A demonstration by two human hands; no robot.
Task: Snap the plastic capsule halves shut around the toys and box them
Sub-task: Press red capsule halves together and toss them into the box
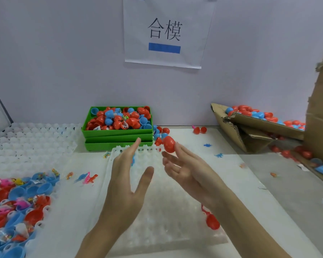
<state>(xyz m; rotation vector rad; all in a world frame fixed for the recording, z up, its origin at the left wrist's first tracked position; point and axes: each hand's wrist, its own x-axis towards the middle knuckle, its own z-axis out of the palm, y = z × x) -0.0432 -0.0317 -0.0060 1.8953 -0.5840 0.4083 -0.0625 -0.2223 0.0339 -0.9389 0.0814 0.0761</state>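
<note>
Item: red capsule (169,144), halves joined, egg-shaped, at the fingertips of the right hand (186,170). Right grip: palm up, fingers straight and loosely spread, not curled round the capsule; whether it rests on the tips or has just left them cannot be told. Capsule's long axis tilts up and away from the grip. Left hand (128,175): flat, fingers straight, thumb apart, holding nothing, just beside the right grip and level with it. Cardboard box (265,123) of finished capsules: well off to the right grip's outer side and beyond it. Green tray (117,135): beyond the left grip. Judgement: the right hand is nearer the box and should deliver across the table (250,183).
</note>
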